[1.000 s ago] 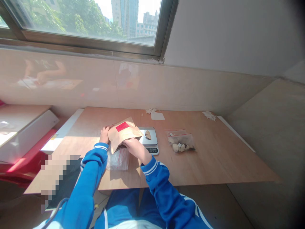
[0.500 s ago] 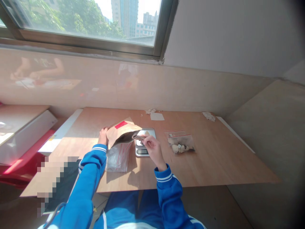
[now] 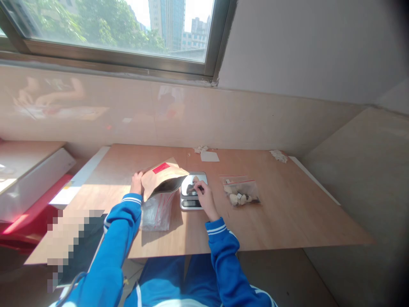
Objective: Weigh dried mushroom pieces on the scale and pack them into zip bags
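Note:
My left hand (image 3: 136,183) grips the left side of a brown paper bag (image 3: 159,178) with a red label. The bag is tilted, its dark open mouth facing right and toward me. My right hand (image 3: 204,194) is over the metal plate of a digital kitchen scale (image 3: 191,205), its fingers pinched at a small dark flat piece. Other dark and brownish flat pieces (image 3: 191,188) lie on the plate beside the fingertips; their kind is too small to tell. Beneath the paper bag lies a stack of clear zip bags (image 3: 156,215) with red strips.
Right of the scale lies a clear zip bag (image 3: 241,194) with pale and dark pieces inside. A white paper (image 3: 210,156) and crumpled tissue (image 3: 200,149) lie at the back, with more tissue (image 3: 278,156) at the back right. A red stool (image 3: 28,226) stands left.
My right hand has moved from the paper bag's mouth slightly right and down to the scale plate, with the small piece. My left hand and the paper bag have hardly moved.

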A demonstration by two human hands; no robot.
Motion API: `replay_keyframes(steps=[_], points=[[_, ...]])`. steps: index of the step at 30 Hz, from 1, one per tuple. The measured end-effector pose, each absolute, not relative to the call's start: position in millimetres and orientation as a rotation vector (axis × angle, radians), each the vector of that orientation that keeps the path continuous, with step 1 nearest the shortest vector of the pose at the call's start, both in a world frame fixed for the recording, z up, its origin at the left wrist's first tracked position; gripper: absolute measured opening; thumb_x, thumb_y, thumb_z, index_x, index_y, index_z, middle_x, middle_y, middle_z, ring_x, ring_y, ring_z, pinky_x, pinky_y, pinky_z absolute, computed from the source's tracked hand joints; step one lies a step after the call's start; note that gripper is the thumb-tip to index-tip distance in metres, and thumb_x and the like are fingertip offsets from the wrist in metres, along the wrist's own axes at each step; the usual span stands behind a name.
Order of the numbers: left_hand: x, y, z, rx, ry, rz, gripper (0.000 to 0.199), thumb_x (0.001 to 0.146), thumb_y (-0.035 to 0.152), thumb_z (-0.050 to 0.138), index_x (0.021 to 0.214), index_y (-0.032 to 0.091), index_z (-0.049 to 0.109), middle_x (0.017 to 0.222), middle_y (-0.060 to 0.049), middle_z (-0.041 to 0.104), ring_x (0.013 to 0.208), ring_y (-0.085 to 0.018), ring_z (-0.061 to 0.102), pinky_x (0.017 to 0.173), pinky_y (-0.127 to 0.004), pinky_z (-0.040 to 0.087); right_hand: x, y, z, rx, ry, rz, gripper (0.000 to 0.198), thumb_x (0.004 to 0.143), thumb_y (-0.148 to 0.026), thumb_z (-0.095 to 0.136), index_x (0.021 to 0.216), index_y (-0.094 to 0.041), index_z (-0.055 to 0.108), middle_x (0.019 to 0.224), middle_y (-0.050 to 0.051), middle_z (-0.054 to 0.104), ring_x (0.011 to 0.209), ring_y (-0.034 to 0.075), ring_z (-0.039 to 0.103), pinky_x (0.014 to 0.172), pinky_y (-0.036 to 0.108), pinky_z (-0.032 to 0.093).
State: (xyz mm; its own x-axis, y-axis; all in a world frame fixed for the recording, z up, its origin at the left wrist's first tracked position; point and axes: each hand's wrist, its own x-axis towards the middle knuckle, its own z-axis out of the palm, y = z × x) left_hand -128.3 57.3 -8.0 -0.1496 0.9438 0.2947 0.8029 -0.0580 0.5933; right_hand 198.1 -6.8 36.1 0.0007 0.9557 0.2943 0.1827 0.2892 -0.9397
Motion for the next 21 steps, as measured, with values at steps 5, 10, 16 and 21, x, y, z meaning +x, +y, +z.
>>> replay_keyframes(steps=[5, 10, 16, 21], points=[[-128.5, 57.3, -7.8, 1.902, 2.0, 0.996, 0.048, 0.081, 0.017, 0.049, 0.127, 0.02, 0.058, 0.119, -0.014, 0.054, 0.113, -0.029, 0.05, 0.1, -0.044, 0.042, 200.2, -5.9, 30.8, -1.152, -1.328, 0.753, 0.019, 0.087, -0.035, 0.055, 0.099, -0.021, 0.059, 0.108, 0.009, 0.067, 0.102, 0.022, 0.064, 0.088, 0.036, 0.05], [-127.9, 57.0, -7.4, 1.892, 1.999, 0.989, 0.047, 0.081, 0.02, 0.049, 0.128, 0.019, 0.057, 0.119, -0.015, 0.054, 0.115, -0.029, 0.05, 0.101, -0.043, 0.042, 214.9, -2.3, 19.0, -1.282, -1.088, 0.689, 0.03, 0.08, -0.044, 0.063, 0.096, -0.019, 0.057, 0.106, 0.012, 0.069, 0.091, 0.021, 0.064, 0.081, 0.035, 0.053], [-126.1, 55.6, -5.5, 1.873, 2.003, 0.988, 0.048, 0.081, 0.018, 0.047, 0.129, 0.019, 0.056, 0.119, -0.014, 0.053, 0.114, -0.028, 0.05, 0.101, -0.042, 0.041, 222.2, 7.1, 15.9, -1.35, -1.087, 0.697, 0.034, 0.073, -0.049, 0.067, 0.083, -0.016, 0.063, 0.095, 0.012, 0.069, 0.086, 0.022, 0.064, 0.081, 0.037, 0.053], [-124.9, 54.7, -3.4, 1.872, 2.006, 0.984, 0.049, 0.08, 0.016, 0.048, 0.128, 0.021, 0.056, 0.12, -0.013, 0.053, 0.115, -0.028, 0.05, 0.101, -0.043, 0.042, 220.5, 10.2, 17.8, -1.366, -1.195, 0.657, 0.035, 0.079, -0.049, 0.061, 0.088, -0.016, 0.068, 0.102, 0.014, 0.066, 0.09, 0.023, 0.062, 0.08, 0.037, 0.053]])
